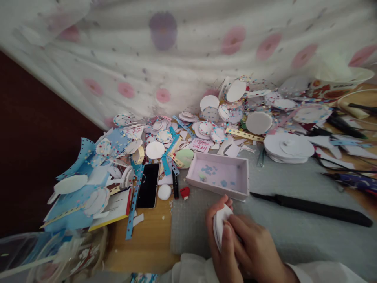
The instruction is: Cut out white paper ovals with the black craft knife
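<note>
My left hand point(216, 236) is closed around a small stack of white paper pieces point(220, 224), seen nearly edge-on. Over it lies my right hand point(253, 239), its thumb and fingers pressed against the same stack. The lower fingers of both hands overlap, so part of the stack is hidden. Just beyond my fingertips stands an open white box point(240, 192) with small blue paper bits on its floor. To the right of my hands a black craft knife or tweezer-like tool point(318, 210) lies on the grey cutting mat point(288, 243).
Left of the mat lie a phone point(148, 184), a black marker point(175, 186), a small red piece point(185, 192) and a white disc point(164, 192). Behind the box, paper discs and strips are heaped against a flowered curtain point(188, 51). A stack of white ovals point(288, 147) sits right.
</note>
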The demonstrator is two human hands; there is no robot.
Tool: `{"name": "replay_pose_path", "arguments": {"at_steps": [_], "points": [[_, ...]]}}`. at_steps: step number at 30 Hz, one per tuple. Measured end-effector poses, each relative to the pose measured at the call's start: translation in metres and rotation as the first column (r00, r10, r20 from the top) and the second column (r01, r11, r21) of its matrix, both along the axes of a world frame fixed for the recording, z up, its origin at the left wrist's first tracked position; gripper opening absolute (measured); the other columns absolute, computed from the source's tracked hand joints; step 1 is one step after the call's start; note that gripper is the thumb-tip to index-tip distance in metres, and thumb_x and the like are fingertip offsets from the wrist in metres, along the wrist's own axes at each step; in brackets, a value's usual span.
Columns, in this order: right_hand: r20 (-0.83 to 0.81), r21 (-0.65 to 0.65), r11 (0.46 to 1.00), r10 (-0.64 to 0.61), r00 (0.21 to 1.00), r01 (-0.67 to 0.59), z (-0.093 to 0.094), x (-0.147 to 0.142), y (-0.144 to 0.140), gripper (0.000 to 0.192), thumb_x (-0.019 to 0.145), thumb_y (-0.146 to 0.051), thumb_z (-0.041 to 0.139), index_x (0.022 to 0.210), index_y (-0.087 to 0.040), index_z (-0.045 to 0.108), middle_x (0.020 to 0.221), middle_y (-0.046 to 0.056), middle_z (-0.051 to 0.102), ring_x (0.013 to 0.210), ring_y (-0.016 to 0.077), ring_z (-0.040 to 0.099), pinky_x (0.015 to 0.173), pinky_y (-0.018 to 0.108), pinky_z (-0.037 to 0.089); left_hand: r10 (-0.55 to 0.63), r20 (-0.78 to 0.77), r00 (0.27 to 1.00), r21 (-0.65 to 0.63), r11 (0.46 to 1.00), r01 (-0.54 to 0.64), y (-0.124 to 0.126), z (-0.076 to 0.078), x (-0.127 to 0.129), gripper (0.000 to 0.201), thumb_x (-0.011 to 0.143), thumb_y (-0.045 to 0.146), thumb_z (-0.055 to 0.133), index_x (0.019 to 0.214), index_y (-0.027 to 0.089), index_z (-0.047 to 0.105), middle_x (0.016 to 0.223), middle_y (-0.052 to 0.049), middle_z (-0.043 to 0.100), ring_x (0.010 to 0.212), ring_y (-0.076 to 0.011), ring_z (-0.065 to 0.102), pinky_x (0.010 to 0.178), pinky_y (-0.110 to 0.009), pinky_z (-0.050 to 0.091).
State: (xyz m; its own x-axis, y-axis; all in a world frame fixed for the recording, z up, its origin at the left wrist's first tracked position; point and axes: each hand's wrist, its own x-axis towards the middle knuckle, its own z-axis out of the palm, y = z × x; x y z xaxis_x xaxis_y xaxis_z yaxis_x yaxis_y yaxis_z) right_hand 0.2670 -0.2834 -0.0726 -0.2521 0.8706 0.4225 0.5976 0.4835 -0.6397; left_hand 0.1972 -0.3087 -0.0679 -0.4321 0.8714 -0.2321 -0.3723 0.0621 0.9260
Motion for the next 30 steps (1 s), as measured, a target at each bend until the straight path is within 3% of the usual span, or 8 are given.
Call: {"name": "replay_pose_path", "arguments": {"at_steps": [9, 12, 14, 17, 20, 25, 28, 30], "points": [[0.011, 0.101, 0.992, 0.069, 0.998, -0.07, -0.011, 0.007, 0.002, 0.04, 0.103, -0.026, 0.037, 0.064, -0.023, 0.047, 0.053, -0.002, 0.054, 0.043, 0.0098, 0.049, 0.045, 0.023, 0.037, -0.137, 0.174, 0.975, 0.026, 0.991, 0.134, 0.005, 0.002, -0.015, 0.032, 0.092, 0.046, 0.056, 0.103, 0.017, 0.065, 0.111, -0.011, 0.072, 0.104, -0.026, 0.068, 0.093, -0.035, 0.053], [0.054, 0.051, 0.99, 0.126, 0.991, -0.129, -0.008, 0.011, 0.001, 0.039, 0.105, -0.03, 0.035, 0.069, -0.022, 0.049, 0.057, -0.002, 0.057, 0.044, 0.0095, 0.053, 0.045, 0.022, 0.04, -0.26, 0.013, 0.966, 0.071, 0.963, 0.258, 0.005, -0.003, -0.024, 0.033, 0.096, 0.045, 0.048, 0.106, 0.017, 0.065, 0.11, -0.011, 0.072, 0.104, -0.026, 0.068, 0.094, -0.036, 0.052], [0.08, 0.015, 0.981, 0.193, 0.978, -0.194, -0.005, 0.014, 0.0, 0.04, 0.107, -0.033, 0.03, 0.075, -0.022, 0.051, 0.06, -0.002, 0.061, 0.048, 0.0091, 0.057, 0.047, 0.02, 0.043, -0.302, -0.226, 0.926, 0.143, 0.93, 0.338, 0.003, -0.005, -0.033, 0.035, 0.099, 0.043, 0.044, 0.111, 0.018, 0.065, 0.117, -0.011, 0.07, 0.111, -0.0257, 0.065, 0.099, -0.036, 0.049], [0.116, -0.005, 0.949, 0.314, 0.942, -0.316, 0.0, 0.021, 0.0, 0.046, 0.108, -0.037, 0.02, 0.084, -0.022, 0.056, 0.068, -0.002, 0.067, 0.056, 0.0089, 0.064, 0.053, 0.018, 0.048, -0.338, -0.59, 0.733, 0.254, 0.784, 0.566, 0.002, -0.004, -0.052, 0.034, 0.098, 0.039, 0.045, 0.121, 0.021, 0.063, 0.127, -0.011, 0.067, 0.117, -0.0245, 0.063, 0.101, -0.033, 0.048], [0.162, 0.008, 0.932, 0.355, 0.921, -0.361, 0.004, 0.033, 0.003, 0.045, 0.108, -0.035, 0.021, 0.082, -0.024, 0.057, 0.069, -0.003, 0.067, 0.057, 0.0105, 0.064, 0.054, 0.021, 0.05, -0.431, -0.732, 0.528, 0.174, 0.63, 0.757, 0.007, 0.002, -0.075, 0.036, 0.097, 0.032, 0.045, 0.13, 0.021, 0.056, 0.134, -0.011, 0.063, 0.121, -0.0232, 0.062, 0.102, -0.033, 0.048], [0.255, 0.109, 0.956, 0.238, 0.937, -0.272, 0.008, 0.074, 0.014, 0.03, 0.104, -0.027, 0.033, 0.091, -0.023, 0.06, 0.082, 0.002, 0.067, 0.071, 0.0142, 0.066, 0.064, 0.024, 0.053, -0.493, -0.788, 0.37, -0.146, 0.732, 0.665, 0.027, 0.011, -0.105, 0.036, 0.097, 0.028, 0.043, 0.131, 0.019, 0.051, 0.12, -0.011, 0.071, 0.109, -0.0222, 0.069, 0.093, -0.032, 0.053], [0.38, 0.255, 0.962, -0.003, 0.925, -0.101, 0.002, 0.11, 0.018, 0.025, 0.101, -0.035, 0.039, 0.104, -0.021, 0.06, 0.096, 0.008, 0.067, 0.083, 0.0199, 0.067, 0.073, 0.032, 0.054, -0.537, -0.832, 0.137, -0.368, 0.72, 0.588, 0.04, 0.021, -0.114, 0.027, 0.093, 0.037, 0.051, 0.109, 0.019, 0.063, 0.097, -0.009, 0.076, 0.09, -0.0268, 0.073, 0.078, -0.034, 0.053], [0.482, 0.284, 0.959, -0.145, 0.864, 0.002, -0.01, 0.135, 0.018, 0.036, 0.099, -0.045, 0.038, 0.111, -0.018, 0.059, 0.102, 0.012, 0.066, 0.088, 0.0267, 0.066, 0.075, 0.042, 0.054, -0.605, -0.793, 0.07, -0.474, 0.684, 0.555, 0.045, 0.03, -0.117, 0.027, 0.087, 0.044, 0.061, 0.099, 0.021, 0.065, 0.085, -0.005, 0.075, 0.077, -0.0246, 0.072, 0.068, -0.031, 0.049]]}}
